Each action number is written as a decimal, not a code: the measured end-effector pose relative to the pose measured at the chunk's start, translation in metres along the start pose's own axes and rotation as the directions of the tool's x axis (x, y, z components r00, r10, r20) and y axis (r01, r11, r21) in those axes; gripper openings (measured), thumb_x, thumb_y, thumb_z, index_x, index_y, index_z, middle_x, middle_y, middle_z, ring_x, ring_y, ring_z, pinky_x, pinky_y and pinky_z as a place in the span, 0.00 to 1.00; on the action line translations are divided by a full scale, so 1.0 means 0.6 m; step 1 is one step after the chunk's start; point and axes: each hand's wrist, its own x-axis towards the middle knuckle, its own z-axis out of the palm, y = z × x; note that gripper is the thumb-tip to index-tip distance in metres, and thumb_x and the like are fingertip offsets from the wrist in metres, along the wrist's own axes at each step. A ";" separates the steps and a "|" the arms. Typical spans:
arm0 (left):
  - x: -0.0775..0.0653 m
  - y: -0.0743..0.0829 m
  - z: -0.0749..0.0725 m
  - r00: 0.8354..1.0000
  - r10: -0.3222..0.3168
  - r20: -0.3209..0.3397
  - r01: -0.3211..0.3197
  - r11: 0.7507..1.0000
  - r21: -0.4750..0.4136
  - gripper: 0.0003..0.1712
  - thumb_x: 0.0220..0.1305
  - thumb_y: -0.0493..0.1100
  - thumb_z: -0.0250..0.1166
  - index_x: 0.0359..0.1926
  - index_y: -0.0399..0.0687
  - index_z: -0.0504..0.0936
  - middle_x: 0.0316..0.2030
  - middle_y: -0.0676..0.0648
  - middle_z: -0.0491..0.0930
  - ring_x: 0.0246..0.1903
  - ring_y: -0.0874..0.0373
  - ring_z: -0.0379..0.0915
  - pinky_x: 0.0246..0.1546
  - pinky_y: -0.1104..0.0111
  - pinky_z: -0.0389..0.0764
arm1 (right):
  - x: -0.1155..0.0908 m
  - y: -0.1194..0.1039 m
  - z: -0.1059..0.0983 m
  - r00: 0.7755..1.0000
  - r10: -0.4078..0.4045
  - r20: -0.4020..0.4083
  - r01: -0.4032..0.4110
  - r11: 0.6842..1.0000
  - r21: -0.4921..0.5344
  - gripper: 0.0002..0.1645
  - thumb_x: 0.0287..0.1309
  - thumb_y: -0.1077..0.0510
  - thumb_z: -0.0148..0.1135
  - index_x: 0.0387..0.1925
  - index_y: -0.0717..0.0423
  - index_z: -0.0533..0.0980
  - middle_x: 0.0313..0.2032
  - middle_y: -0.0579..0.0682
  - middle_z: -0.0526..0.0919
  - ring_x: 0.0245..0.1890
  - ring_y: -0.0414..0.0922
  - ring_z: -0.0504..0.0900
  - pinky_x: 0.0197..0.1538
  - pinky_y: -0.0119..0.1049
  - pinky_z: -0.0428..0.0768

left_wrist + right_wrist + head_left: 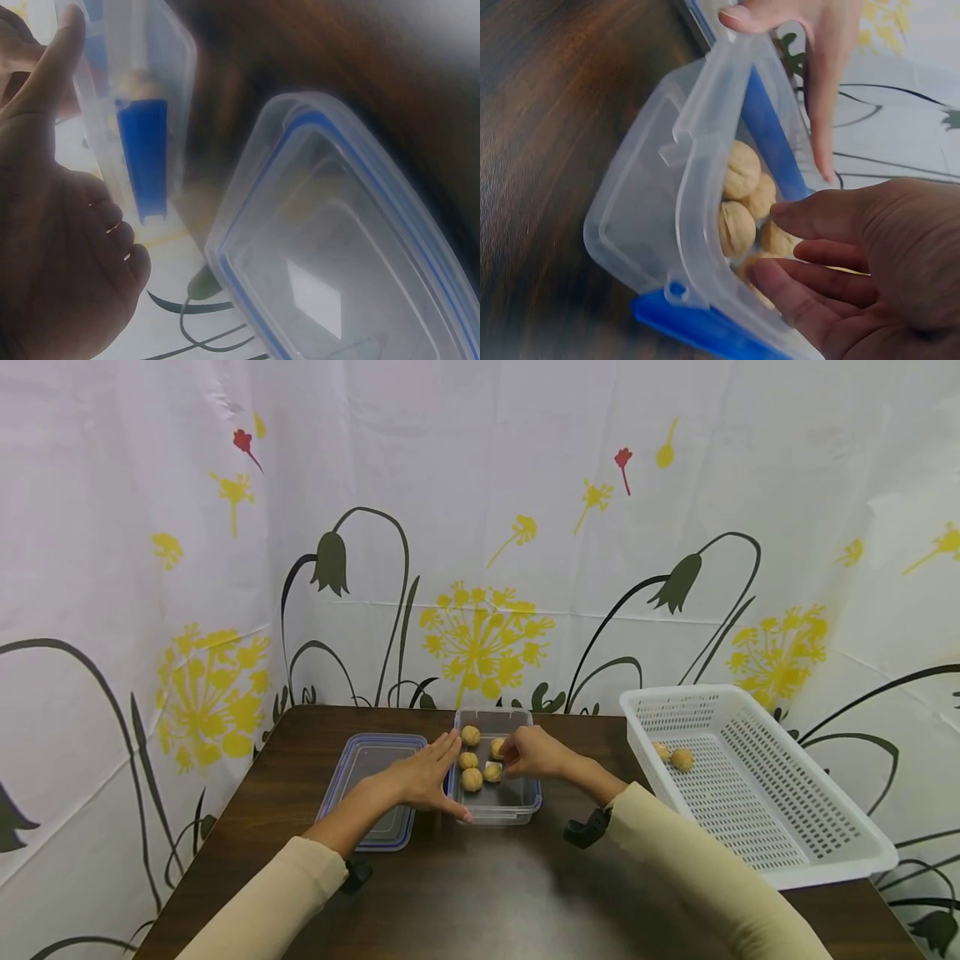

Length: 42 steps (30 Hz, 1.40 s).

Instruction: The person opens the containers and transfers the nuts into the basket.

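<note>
A clear plastic food container (pixel 501 815) with blue latches stands on the table, several walnuts (pixel 472 779) lying inside it. My left hand (pixel 427 772) lies along its left side, fingers straight and thumb (pixel 52 67) at the front corner. Over the right part of the container is my right hand (pixel 534 753), its fingers bent down inside the rim. The right wrist view shows thumb and fingers apart, one fingertip (pixel 769 281) overlapping a walnut (pixel 751 264) and the thumb (pixel 810 214) above the others.
The container's clear lid (pixel 375 760) with a blue seal lies flat to the left, partly under the left forearm. At the right stands a white perforated basket (pixel 772 814) with a few walnuts (pixel 682 760) near its left wall. A flower-printed curtain (pixel 480 468) hangs behind the table.
</note>
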 end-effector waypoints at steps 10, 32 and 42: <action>0.000 0.000 0.000 1.000 0.002 -0.008 -0.002 1.000 -0.002 0.76 0.56 0.70 0.77 0.83 0.30 0.44 0.84 0.33 0.38 0.84 0.39 0.36 0.80 0.43 0.53 | 0.019 -0.018 0.031 1.000 0.023 0.012 -0.022 0.997 -0.073 0.28 0.45 0.70 0.75 0.13 0.50 0.63 0.13 0.37 0.60 0.15 0.34 0.56 0.22 0.26 0.56; -0.002 0.000 -0.004 1.000 0.005 -0.008 -0.005 1.000 -0.012 0.76 0.56 0.70 0.77 0.83 0.30 0.43 0.84 0.32 0.37 0.84 0.38 0.35 0.80 0.42 0.53 | 0.042 -0.016 0.057 1.000 -0.005 0.016 0.007 0.995 -0.101 0.08 0.45 0.70 0.81 0.24 0.62 0.86 0.17 0.44 0.78 0.18 0.37 0.68 0.23 0.28 0.66; -0.003 0.005 -0.003 1.000 -0.014 0.007 0.014 1.000 -0.015 0.76 0.57 0.70 0.77 0.84 0.32 0.42 0.84 0.33 0.37 0.84 0.39 0.35 0.79 0.42 0.54 | 0.040 -0.017 0.064 1.000 -0.004 -0.001 0.004 0.992 -0.123 0.08 0.46 0.68 0.82 0.24 0.60 0.87 0.23 0.49 0.87 0.22 0.38 0.79 0.27 0.31 0.78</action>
